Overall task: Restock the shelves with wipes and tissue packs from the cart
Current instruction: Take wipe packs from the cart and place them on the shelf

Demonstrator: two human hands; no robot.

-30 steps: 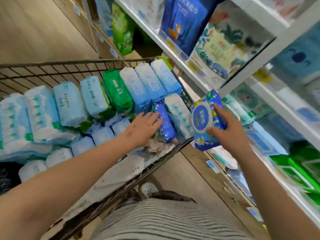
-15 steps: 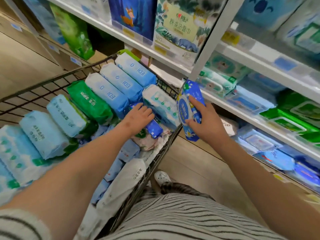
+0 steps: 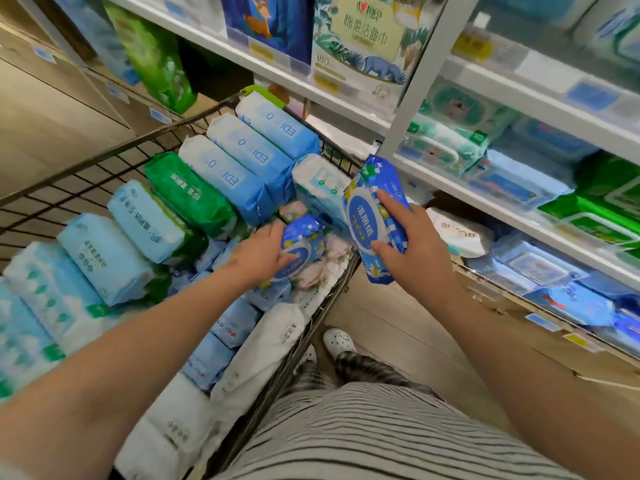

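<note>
each hand [image 3: 258,252] [image 3: 410,252] grips a blue wipes pack [image 3: 303,245] [image 3: 372,216] over the cart [image 3: 104,161].

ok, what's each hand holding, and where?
Left hand: blue wipes pack in the cart, by its near end. Right hand: second blue pack, by its right edge.

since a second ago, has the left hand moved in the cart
Yes. The left hand has slid toward the cart's shelf-side wall and now grips the small blue pack it only reached for before.
</note>
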